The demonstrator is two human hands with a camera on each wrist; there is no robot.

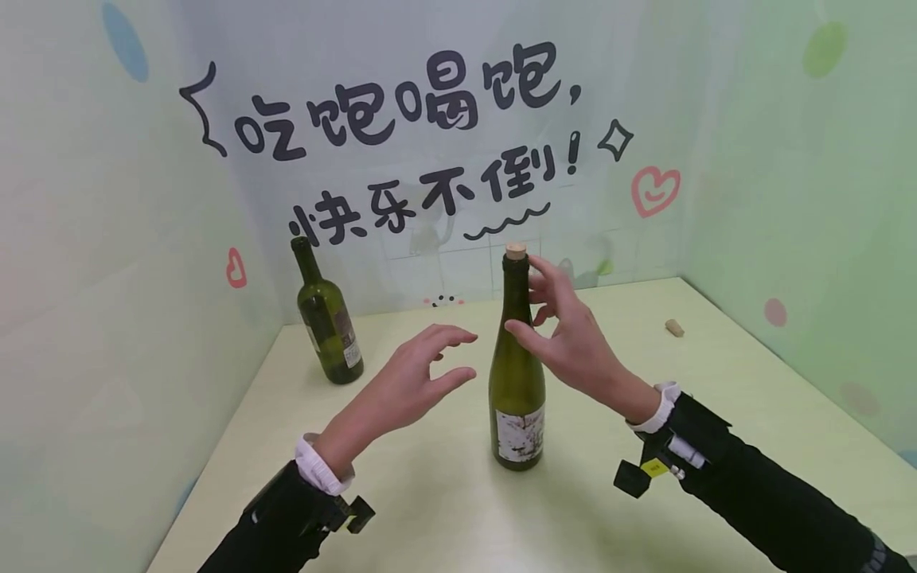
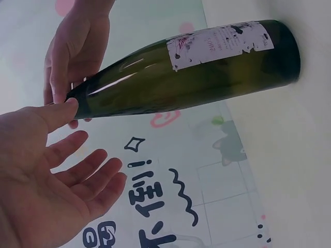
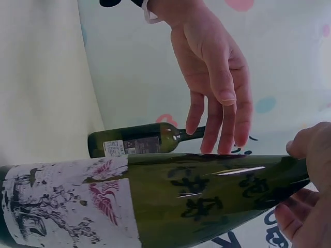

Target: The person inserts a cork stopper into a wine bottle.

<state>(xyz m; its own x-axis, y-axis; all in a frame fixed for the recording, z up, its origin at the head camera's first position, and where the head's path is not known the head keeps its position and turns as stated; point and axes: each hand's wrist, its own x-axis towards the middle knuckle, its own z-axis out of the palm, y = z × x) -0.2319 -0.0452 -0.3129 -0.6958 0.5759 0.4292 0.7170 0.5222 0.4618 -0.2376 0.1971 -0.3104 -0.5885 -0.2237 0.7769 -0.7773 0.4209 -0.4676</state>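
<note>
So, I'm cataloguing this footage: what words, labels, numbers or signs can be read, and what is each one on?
"吃饱喝饱,": upper line on the back wall.
"快乐不倒!": lower line on the back wall.
Corked bottle, label: tree-like drawing and red marks; any print is too blurred to read.
Back-left bottle: label print too small to read.
Yellow tag at the right wrist: too small to read.

On the cream table (image 1: pixel 423 513), a dark green glass bottle (image 1: pixel 325 322) is standing back left. A stubby tan cork (image 1: pixel 674 328) is lying back right. Black lettering (image 1: pixel 449 199) is spanning the pale wall (image 1: pixel 401 40)
</note>
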